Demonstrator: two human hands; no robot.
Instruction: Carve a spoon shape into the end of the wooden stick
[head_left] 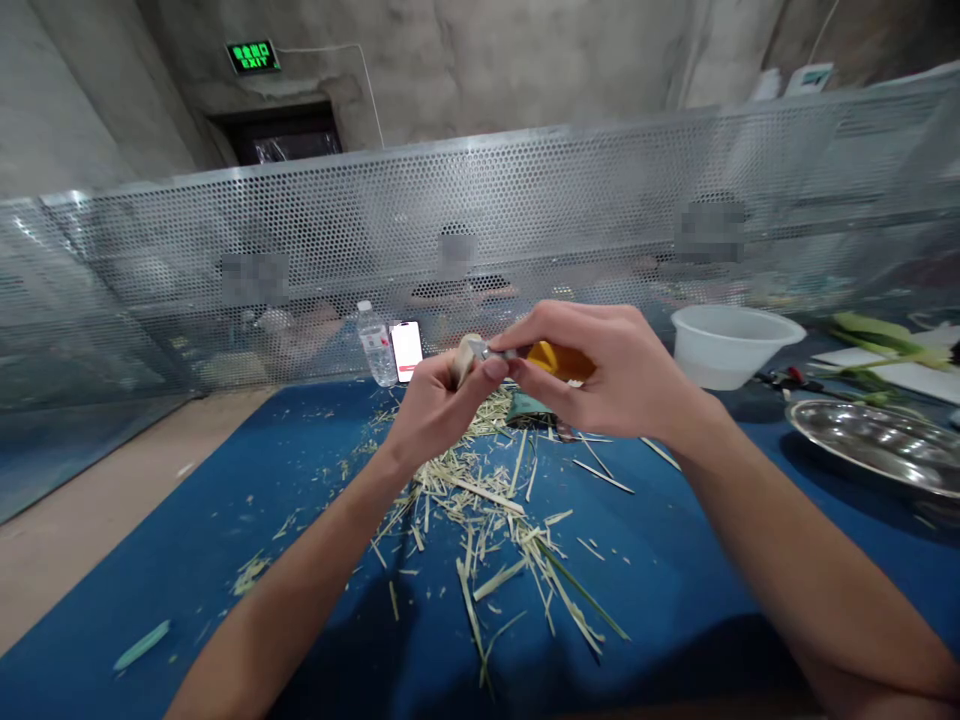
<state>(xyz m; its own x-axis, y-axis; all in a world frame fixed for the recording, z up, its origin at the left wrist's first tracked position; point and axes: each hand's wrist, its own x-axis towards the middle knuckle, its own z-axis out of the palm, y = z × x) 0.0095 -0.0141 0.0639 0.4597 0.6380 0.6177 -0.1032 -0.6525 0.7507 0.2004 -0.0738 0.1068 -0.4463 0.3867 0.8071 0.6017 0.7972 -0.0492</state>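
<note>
Gripping a short pale woody stalk point(465, 358) in the curled, nearly closed left hand point(439, 415) — pinching a small silver tool point(487, 351) against it with the right hand point(592, 370), an orange-yellow object point(551, 358) showing behind — pale fibrous shreds point(465, 500) lying scattered across a blue mat point(150, 600) below, a white plastic bowl point(731, 345) and a round steel tray point(874, 445) sitting off to the right.

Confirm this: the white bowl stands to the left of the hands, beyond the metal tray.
Wrong side: the head view shows the white bowl to the right of the left hand and right hand, not the left. It does stand beyond the metal tray.
</note>
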